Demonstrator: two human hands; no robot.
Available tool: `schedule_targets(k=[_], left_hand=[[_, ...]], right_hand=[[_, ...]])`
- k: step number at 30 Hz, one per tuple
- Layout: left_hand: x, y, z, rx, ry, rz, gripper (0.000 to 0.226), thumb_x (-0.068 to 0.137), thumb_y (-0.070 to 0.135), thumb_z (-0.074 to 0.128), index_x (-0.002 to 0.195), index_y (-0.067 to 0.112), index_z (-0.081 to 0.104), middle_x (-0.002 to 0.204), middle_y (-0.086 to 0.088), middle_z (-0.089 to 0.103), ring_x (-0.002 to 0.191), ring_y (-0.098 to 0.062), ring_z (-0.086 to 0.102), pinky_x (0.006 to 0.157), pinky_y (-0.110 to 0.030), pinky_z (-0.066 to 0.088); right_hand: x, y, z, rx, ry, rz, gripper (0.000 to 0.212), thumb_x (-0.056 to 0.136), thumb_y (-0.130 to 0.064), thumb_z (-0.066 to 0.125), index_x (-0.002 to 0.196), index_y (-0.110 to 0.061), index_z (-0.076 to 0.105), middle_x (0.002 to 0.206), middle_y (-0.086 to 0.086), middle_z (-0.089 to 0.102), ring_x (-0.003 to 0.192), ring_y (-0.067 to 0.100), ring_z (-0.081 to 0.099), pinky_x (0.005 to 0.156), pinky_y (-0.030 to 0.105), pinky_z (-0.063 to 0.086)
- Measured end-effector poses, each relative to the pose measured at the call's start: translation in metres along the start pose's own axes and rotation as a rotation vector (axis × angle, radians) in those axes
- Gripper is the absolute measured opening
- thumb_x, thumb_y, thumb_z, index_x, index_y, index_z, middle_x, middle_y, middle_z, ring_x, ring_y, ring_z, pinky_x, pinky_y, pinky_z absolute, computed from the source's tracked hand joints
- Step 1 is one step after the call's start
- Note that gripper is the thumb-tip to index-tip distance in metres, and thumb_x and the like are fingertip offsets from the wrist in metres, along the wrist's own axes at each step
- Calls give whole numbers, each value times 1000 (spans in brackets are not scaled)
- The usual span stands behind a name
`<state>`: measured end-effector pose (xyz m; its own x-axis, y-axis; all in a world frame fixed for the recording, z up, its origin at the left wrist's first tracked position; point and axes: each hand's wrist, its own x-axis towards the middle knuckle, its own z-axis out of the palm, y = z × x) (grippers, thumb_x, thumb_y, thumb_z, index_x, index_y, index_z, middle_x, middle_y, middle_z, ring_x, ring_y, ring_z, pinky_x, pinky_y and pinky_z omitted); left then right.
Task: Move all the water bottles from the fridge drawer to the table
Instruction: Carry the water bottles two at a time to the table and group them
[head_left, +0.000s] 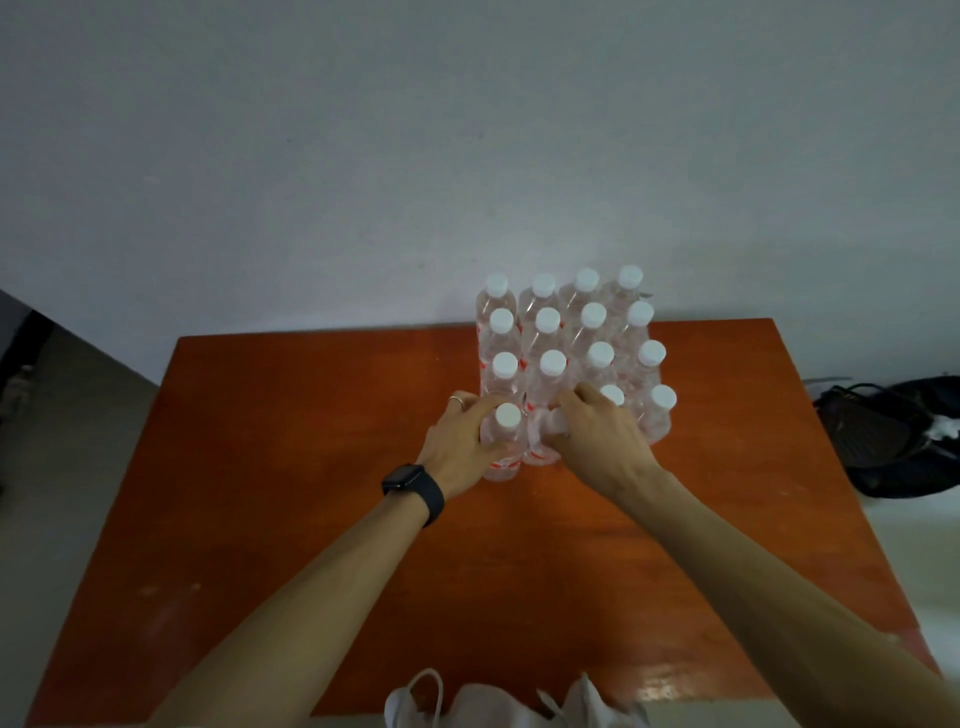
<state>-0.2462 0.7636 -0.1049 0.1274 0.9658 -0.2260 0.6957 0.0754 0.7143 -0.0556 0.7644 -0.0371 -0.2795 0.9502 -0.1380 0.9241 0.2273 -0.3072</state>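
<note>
A block of clear water bottles (550, 332) with white caps stands upright in tight rows on the far middle of the orange-brown table (311, 467), a little right of the frame's centre and close to the pale wall (415, 156) behind. Both arms reach in from the bottom of the frame to the nearest row. The left hand (457, 441) wraps its fingers and thumb round the body of the front-left bottle (506, 415), whose cap shows clear above the fingers. The right hand (597, 436) curls over the shoulder and top of the neighbouring bottle (540, 447) just to the right, partly covering its cap. The two held bottles stand touching each other and the row behind them, bases on the table. A dark watch (410, 483) sits on the left wrist and a thin ring (456, 399) on one left finger. At the right edge of the frame a black bag (893, 431) lies beyond the table, and pale cloth with cords (483, 701) shows at the bottom centre.
</note>
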Motion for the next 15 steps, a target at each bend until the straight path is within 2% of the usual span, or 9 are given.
schedule_targets(k=[4, 7, 9, 13, 15], left_hand=[[7, 1, 3, -23, 32, -4, 51, 87, 42, 75, 133, 42, 52, 126, 7, 40, 101, -18, 61, 83, -24, 54], [8, 3, 8, -58, 62, -10, 49, 89, 37, 74, 133, 40, 54, 129, 6, 41, 103, -16, 59, 73, -12, 45], [10, 4, 9, -65, 72, -6, 47, 90, 37, 73, 132, 40, 54, 131, 6, 42, 104, -16, 60, 71, -9, 44], [12, 5, 6, -77, 60, -8, 47, 86, 40, 76, 128, 43, 54, 128, 8, 42, 106, -18, 62, 84, -26, 56], [12, 6, 5, -57, 55, 1, 47, 85, 45, 75, 127, 44, 53, 125, 8, 41, 102, -18, 62, 79, -23, 55]], right_hand=[[12, 4, 1, -36, 2, 21, 39, 87, -29, 71, 118, -10, 57, 113, 10, 59, 94, 33, 66, 79, 43, 57], [12, 7, 11, -56, 6, -5, 38, 90, -24, 67, 122, -9, 52, 116, 10, 57, 90, 26, 64, 70, 33, 53], [12, 10, 15, -34, 18, 18, 34, 92, -21, 64, 122, -10, 51, 116, 9, 56, 82, 19, 58, 67, 28, 48], [13, 10, 18, -4, 44, 40, 38, 91, -24, 67, 123, -12, 52, 121, 10, 57, 91, 24, 64, 76, 35, 57], [14, 11, 20, 8, 51, 45, 39, 91, -25, 67, 125, -14, 50, 122, 9, 55, 91, 23, 64, 75, 35, 58]])
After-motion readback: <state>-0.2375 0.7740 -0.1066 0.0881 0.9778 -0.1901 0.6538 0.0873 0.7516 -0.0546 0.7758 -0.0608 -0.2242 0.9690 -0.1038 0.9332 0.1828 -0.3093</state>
